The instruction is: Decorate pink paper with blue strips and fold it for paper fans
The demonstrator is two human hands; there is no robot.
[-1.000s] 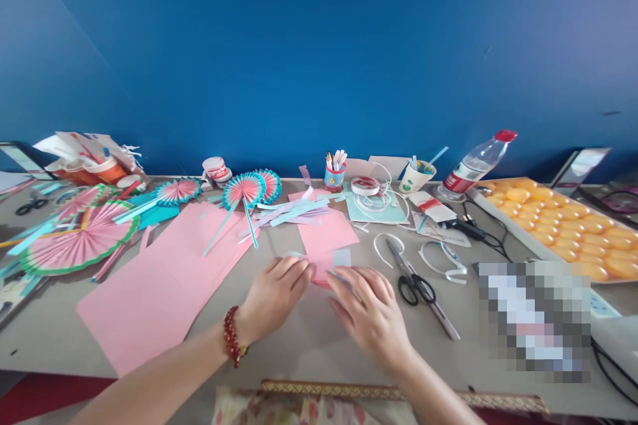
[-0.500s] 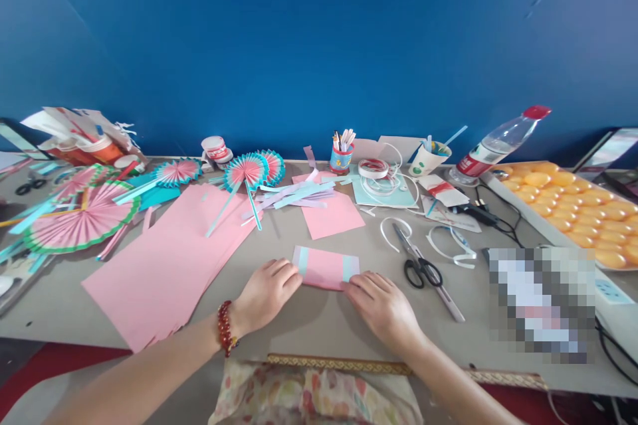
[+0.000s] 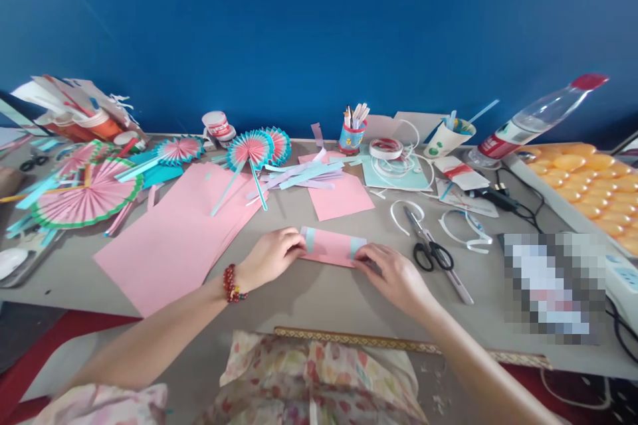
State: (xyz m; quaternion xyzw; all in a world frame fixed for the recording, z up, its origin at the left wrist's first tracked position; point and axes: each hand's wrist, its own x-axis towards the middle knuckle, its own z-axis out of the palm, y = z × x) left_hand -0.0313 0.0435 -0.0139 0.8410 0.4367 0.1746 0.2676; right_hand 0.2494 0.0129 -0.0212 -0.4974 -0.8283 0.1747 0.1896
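A small pink paper with a pale blue strip near each end lies folded in front of me, between my hands. My left hand grips its left end, fingers and thumb closed on it. At the right end my right hand pinches the lower corner between thumb and fingers. Black-handled scissors rest on the table just right of my right hand. Large pink sheets lie stacked left of my left hand. A pink square sheet sits beyond the folded paper, partly under loose pastel paper strips.
Pleated paper fans lie at the left and middle back. A pen holder, ribbon rolls, a paper cup and a tilted bottle stand along the blue wall. An orange bubbled pad and cables occupy the right.
The view has shifted, so the table's things sit higher in it. My fingers have curled further around the ends of the folded pink paper, whose near edge looks slightly raised.
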